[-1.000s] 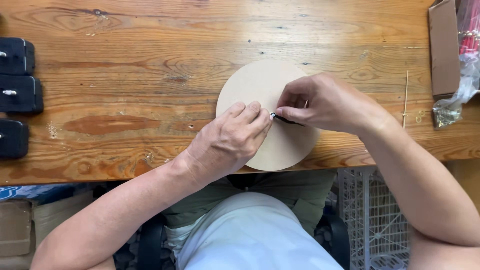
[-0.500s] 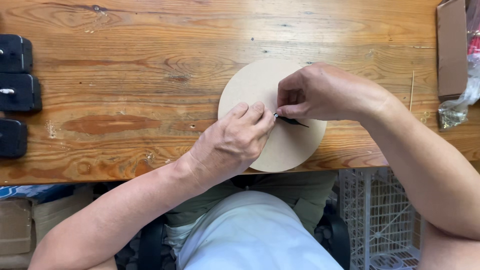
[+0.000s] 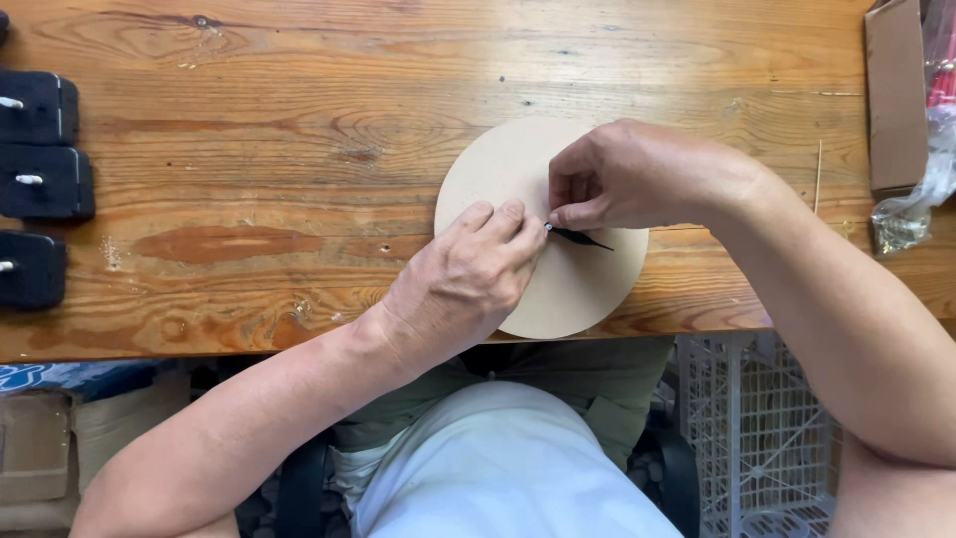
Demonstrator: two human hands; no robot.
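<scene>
A round beige disc (image 3: 503, 164) lies flat on the wooden table (image 3: 299, 149) near its front edge. A thin black pointed hand-shaped piece (image 3: 583, 238) rests at the disc's centre, pointing right. My left hand (image 3: 463, 279) lies on the disc's lower left, its fingertips at the small centre point. My right hand (image 3: 637, 177) comes from the right and pinches the inner end of the black piece between thumb and forefinger. The disc's centre is mostly hidden by my fingers.
Three small black square boxes (image 3: 40, 179) with white stubs sit at the table's left edge. A brown cardboard box (image 3: 894, 100) and a clear plastic bag (image 3: 911, 214) lie at the right edge. A thin wooden stick (image 3: 819, 164) lies beside them. A white plastic crate (image 3: 757, 428) stands under the table.
Both hands stay at the disc's centre with only slight finger shifts. The black piece keeps pointing right.
</scene>
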